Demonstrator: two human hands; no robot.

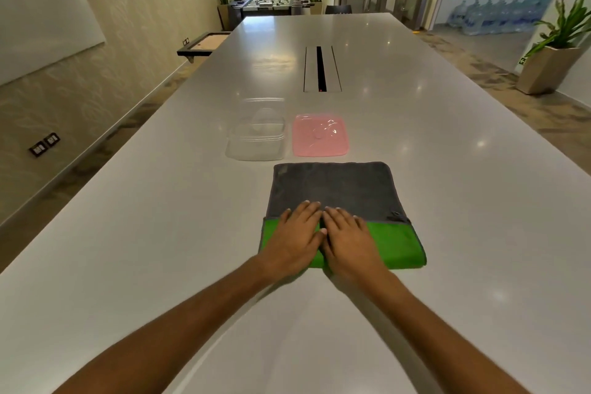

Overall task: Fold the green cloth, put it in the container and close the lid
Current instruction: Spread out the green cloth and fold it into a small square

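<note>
The green cloth [395, 241] lies flat on the white table, its grey underside [335, 185] showing over the far part and a green strip folded up along the near edge. My left hand [295, 238] and my right hand [347, 240] rest side by side, palms down and fingers stretched out, pressing on the middle of that green strip. Neither hand grips anything. Beyond the cloth stands a clear plastic container [257, 129], open at the top. Its pink lid [319, 135] lies flat on the table to the container's right.
A long white table [160, 217] stretches ahead, with a metal cable slot [321, 69] in its middle beyond the container. Potted plants, a foosball table and water bottles stand far off around the room.
</note>
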